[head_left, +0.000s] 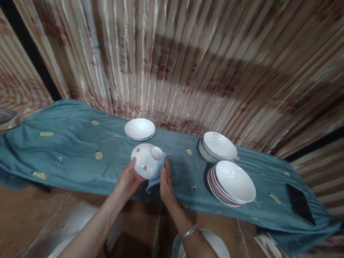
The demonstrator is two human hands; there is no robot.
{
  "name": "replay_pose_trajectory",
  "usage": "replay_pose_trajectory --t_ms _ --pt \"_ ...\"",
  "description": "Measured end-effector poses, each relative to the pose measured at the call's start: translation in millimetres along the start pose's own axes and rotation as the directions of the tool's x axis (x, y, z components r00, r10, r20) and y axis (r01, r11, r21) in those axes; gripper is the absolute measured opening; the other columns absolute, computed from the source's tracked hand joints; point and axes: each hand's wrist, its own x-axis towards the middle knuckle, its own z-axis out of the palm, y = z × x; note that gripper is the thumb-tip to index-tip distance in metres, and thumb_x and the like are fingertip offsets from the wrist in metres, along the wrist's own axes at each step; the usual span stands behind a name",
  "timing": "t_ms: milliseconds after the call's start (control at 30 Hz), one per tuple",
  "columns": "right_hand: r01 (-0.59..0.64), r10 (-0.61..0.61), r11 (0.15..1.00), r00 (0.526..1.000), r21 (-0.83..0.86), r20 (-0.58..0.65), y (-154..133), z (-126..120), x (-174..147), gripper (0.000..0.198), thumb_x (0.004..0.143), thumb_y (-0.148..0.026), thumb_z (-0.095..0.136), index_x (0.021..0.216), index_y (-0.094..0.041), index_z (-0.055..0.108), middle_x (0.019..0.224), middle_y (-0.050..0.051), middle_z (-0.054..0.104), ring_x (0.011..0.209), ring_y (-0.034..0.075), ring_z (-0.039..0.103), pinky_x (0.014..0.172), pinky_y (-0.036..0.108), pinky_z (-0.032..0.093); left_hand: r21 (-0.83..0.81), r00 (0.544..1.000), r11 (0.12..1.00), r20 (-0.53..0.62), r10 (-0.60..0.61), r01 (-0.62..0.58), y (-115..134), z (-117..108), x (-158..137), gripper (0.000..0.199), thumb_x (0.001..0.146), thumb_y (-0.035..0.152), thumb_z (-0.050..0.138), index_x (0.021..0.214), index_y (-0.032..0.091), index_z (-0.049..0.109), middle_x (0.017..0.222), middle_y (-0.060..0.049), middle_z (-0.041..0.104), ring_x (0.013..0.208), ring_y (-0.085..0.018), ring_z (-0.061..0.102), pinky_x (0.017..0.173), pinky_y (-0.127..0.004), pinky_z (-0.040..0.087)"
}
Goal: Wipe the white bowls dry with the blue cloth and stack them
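Observation:
A white bowl (143,159) with small red marks is held tilted above the table, its outer side and foot facing me. My left hand (130,179) grips its lower left rim, thumb on the outside. My right hand (167,183) presses a light blue cloth (156,175) against the bowl's right side. The cloth hangs below the bowl, and part of it is hidden by my fingers. Just behind, a short stack of white dishes (140,128) sits on the table.
The table has a teal patterned tablecloth (72,148). At right stand a stack of white plates (219,146) and, nearer, a stack of white bowls (235,182). A black phone-like slab (300,203) lies near the right end. A pleated curtain (175,60) hangs behind.

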Motion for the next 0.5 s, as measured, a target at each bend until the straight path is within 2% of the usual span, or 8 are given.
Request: replay_pose_trajectory --t_ms 133,233,367,500 --pt "-0.094 0.103 0.980 0.994 0.175 -0.043 -7.5 -10.4 10.4 0.081 0.089 -0.069 0.019 0.149 -0.015 0.022 0.156 0.008 0.023 0.145 0.019 0.019 0.119 0.043 0.015 0.076 0.999 0.997 0.044 -0.016 0.012 -0.7 0.8 -3.5 0.044 0.091 0.024 0.048 0.132 0.008 0.052 0.097 -0.014 0.074 0.091 -0.027 0.070 0.086 -0.039 0.054" --pt "-0.108 0.126 0.961 0.990 0.256 -0.056 -13.3 -18.3 14.6 0.086 0.085 -0.074 0.024 0.147 -0.014 0.028 0.154 0.008 0.028 0.143 0.021 0.023 0.118 0.043 0.016 0.132 0.998 0.991 0.058 -0.033 0.025 0.2 1.9 -5.6 0.042 0.090 0.023 0.047 0.128 0.005 0.055 0.096 -0.015 0.074 0.093 -0.028 0.069 0.087 -0.039 0.054" --pt "-0.079 0.102 0.945 0.993 0.318 -0.055 -20.4 -28.0 19.1 0.077 0.085 -0.074 0.027 0.140 -0.022 0.043 0.146 0.003 0.043 0.138 0.022 0.035 0.117 0.042 0.022 0.185 0.997 0.982 0.070 -0.036 0.023 0.1 2.6 -7.9 0.042 0.088 0.022 0.049 0.124 0.004 0.057 0.092 -0.014 0.075 0.095 -0.029 0.069 0.087 -0.039 0.054" --pt "-0.060 0.079 0.959 0.995 0.278 -0.059 -27.3 -36.5 23.3 0.071 0.086 -0.072 0.028 0.133 -0.025 0.052 0.140 0.001 0.052 0.134 0.022 0.041 0.116 0.040 0.024 0.217 0.998 0.976 0.040 -0.046 0.036 -1.1 5.1 -10.3 0.040 0.085 0.021 0.050 0.119 0.003 0.060 0.085 -0.013 0.075 0.096 -0.029 0.068 0.087 -0.039 0.054"
